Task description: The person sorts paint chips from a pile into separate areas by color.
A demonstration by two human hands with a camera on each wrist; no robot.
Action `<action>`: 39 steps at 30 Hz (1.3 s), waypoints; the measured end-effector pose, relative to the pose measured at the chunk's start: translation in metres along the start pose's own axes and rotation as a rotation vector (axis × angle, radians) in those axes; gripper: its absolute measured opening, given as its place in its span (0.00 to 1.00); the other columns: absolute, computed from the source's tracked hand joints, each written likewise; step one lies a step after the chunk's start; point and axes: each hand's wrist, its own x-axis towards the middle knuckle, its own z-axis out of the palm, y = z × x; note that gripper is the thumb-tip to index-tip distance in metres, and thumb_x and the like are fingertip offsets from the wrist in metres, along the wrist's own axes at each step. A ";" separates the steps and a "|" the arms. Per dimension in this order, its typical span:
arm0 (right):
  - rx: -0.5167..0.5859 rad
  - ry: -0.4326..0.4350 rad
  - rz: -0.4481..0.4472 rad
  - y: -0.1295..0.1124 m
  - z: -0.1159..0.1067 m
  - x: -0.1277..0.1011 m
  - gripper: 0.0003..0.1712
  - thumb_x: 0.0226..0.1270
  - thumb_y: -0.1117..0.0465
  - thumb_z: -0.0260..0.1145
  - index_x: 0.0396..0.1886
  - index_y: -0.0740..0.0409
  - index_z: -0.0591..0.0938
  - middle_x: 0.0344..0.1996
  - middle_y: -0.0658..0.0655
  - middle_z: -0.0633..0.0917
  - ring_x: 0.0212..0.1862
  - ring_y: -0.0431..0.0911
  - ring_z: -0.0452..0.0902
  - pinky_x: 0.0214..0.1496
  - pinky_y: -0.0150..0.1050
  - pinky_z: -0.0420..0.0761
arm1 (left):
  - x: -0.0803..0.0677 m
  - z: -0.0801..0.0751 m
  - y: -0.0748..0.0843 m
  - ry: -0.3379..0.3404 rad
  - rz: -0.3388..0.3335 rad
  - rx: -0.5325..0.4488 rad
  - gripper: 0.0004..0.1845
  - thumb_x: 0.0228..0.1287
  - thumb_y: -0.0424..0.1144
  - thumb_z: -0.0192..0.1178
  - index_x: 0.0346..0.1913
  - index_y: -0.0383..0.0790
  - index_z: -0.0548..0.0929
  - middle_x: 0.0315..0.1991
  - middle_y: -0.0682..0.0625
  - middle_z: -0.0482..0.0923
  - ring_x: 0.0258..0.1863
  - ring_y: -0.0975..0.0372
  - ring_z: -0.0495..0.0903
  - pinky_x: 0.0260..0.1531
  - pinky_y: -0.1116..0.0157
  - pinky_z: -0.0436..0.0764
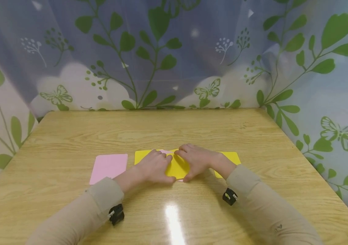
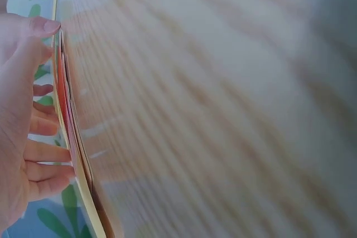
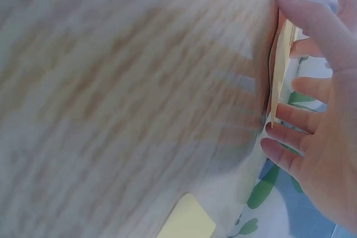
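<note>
Both hands are down on the yellow sheet (image 1: 177, 166), mid-counter (image 1: 192, 129), slightly toward the near edge.

Sheet: bright yellow, thin, matte, rectangular, lying flat. Its far-left corner shows past the left hand (image 1: 155, 167). A sliver of pink peeks out at the far edge between the two hands and again at the near edge, so there is a pink layer under or inside it. In the left wrist view the sheet (image 2: 71, 154) shows edge-on as a thin stack: pale yellow on the outside, pink/orange edges inside, slightly bowed. The right wrist view gives the same edge-on look (image 3: 281, 65), a yellow strip with a darker layer against the wood.

Left hand: palm down on the left half, fingers (image 2: 47, 154) lightly bent and close together on the paper, thumb at the near edge. Pressing, not pinching, as far as I can tell.

Right hand (image 1: 196, 160): palm down on the right half, fingers (image 3: 290, 132) roughly straight and slightly spread, tips meeting the left hand's at the far edge, thumb along the near edge.

Other items: a separate pink sheet (image 1: 109, 167) lies flat just left of the yellow one, not touching it. Another yellow piece (image 1: 232, 157) shows beyond the right wrist; whether it belongs to the same sheet, cannot tell. Both sleeves are beige.
</note>
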 end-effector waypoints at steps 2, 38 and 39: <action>-0.004 0.007 -0.001 0.001 0.001 0.000 0.53 0.44 0.37 0.69 0.64 0.63 0.64 0.58 0.60 0.67 0.59 0.52 0.62 0.62 0.45 0.63 | 0.000 0.001 -0.001 -0.001 -0.006 0.009 0.33 0.50 0.67 0.50 0.38 0.38 0.76 0.25 0.50 0.73 0.28 0.59 0.73 0.36 0.60 0.73; 0.070 0.201 0.071 0.022 -0.001 -0.054 0.56 0.43 0.37 0.71 0.64 0.67 0.62 0.61 0.64 0.64 0.62 0.56 0.59 0.63 0.51 0.63 | 0.016 -0.022 0.006 -0.001 0.023 -0.050 0.52 0.44 0.75 0.54 0.61 0.32 0.67 0.55 0.45 0.68 0.56 0.54 0.67 0.57 0.56 0.64; 0.077 0.197 0.082 0.022 -0.001 -0.056 0.57 0.43 0.36 0.71 0.64 0.67 0.62 0.61 0.64 0.64 0.62 0.56 0.59 0.63 0.51 0.63 | 0.017 -0.022 0.006 0.000 0.027 -0.039 0.53 0.44 0.74 0.54 0.61 0.32 0.67 0.55 0.45 0.68 0.56 0.54 0.67 0.58 0.56 0.64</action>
